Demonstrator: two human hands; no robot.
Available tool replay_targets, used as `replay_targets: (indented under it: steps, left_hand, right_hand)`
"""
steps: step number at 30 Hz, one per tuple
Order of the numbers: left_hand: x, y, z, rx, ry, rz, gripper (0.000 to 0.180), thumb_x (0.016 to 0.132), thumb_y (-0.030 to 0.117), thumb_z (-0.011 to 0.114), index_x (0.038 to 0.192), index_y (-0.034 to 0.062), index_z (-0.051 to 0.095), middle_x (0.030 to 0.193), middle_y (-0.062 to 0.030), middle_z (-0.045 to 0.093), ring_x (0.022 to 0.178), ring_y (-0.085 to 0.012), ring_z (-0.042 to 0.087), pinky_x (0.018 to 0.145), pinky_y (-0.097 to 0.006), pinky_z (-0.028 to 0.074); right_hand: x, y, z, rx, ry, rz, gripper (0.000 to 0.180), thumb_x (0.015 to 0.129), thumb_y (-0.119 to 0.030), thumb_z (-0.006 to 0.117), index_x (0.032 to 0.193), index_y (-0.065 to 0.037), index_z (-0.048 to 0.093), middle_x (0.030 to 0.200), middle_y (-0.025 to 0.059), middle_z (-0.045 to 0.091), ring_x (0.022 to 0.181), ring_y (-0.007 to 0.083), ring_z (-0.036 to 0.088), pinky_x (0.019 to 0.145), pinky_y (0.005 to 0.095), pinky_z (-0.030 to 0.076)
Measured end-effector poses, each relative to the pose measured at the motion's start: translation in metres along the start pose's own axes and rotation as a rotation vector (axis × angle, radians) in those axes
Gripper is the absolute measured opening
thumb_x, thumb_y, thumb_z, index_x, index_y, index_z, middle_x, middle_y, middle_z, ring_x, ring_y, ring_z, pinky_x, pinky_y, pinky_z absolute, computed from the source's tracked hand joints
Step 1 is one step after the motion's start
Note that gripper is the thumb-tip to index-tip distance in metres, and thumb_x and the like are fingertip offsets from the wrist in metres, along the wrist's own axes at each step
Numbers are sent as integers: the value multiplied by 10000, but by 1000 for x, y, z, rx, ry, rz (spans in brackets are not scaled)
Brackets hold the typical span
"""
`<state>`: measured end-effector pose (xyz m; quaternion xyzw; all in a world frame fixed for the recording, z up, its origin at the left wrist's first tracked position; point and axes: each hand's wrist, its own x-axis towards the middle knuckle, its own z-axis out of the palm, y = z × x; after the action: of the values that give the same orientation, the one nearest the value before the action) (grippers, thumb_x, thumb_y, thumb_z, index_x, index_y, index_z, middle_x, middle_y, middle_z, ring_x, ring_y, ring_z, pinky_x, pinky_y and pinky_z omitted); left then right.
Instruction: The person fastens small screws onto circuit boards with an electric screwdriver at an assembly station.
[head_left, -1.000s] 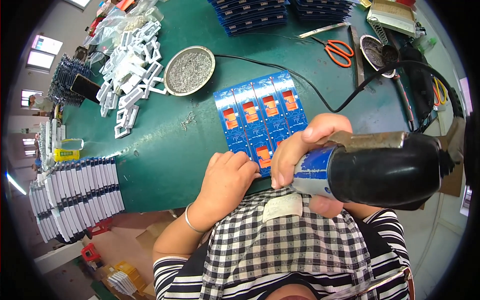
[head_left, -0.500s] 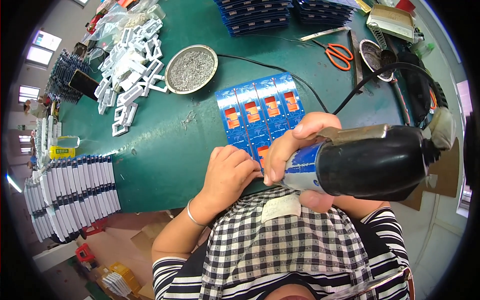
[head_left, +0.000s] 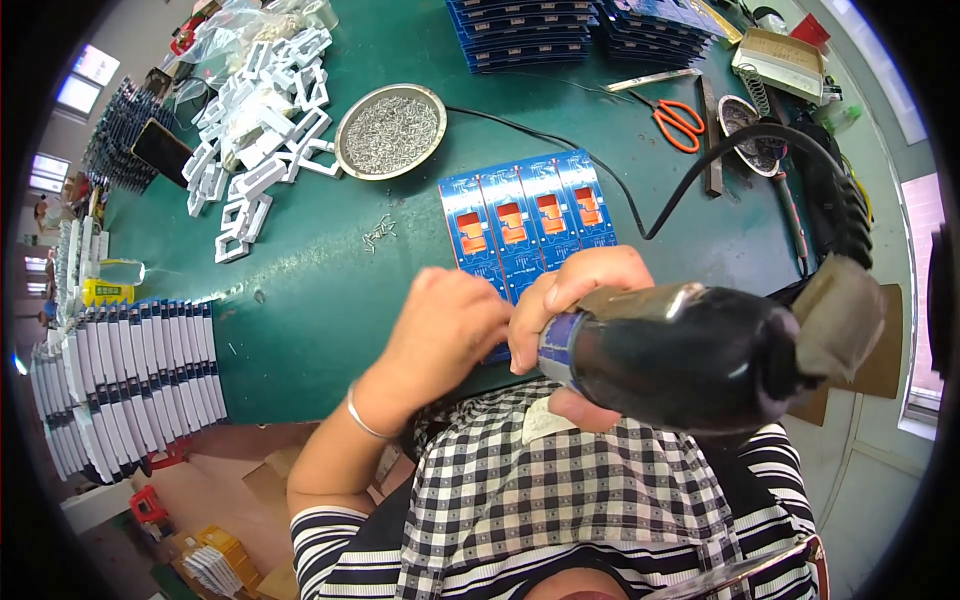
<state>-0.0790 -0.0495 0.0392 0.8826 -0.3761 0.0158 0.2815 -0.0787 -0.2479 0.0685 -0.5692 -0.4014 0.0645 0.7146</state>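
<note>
A blue circuit-board panel (head_left: 528,218) with several orange squares lies on the green table (head_left: 320,300) in front of me. My right hand (head_left: 575,300) grips a black electric screwdriver (head_left: 690,355) held upright over the panel's near edge; its tip is hidden. My left hand (head_left: 445,325) is curled beside the tool, fingers touching the panel's near left corner. What the fingers pinch is hidden.
A round metal dish of screws (head_left: 390,130) sits behind the panel, a few loose screws (head_left: 380,230) near it. White plastic frames (head_left: 255,150) lie at the left, rows of assembled boards (head_left: 130,370) at the near left, stacked blue panels (head_left: 530,30) far back, orange scissors (head_left: 680,120) right.
Both hands and the screwdriver have shifted slightly along the panel's near edge, and the tool has tilted a little.
</note>
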Motion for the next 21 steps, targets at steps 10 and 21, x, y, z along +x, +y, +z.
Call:
replay_targets:
  steps: [10,21]
  left_hand:
    - [34,-93,-60,79,295,-243,122,780,101,646,885,40,658,835,-116,606,804,-302,581,698,-385,453]
    - [76,-151,-46,382,165,-374,104,763,138,656,853,88,672,853,-101,625,841,-297,602,721,-401,484]
  right_hand:
    - [4,-4,-8,-24,41,64,617,752,-110,743,1211,-91,331,866,141,586,828,241,614,776,361,496]
    - [-1,-31,-7,146,210,336,619,780,-251,752,1202,-189,303,846,90,570,840,247,600,779,388,496]
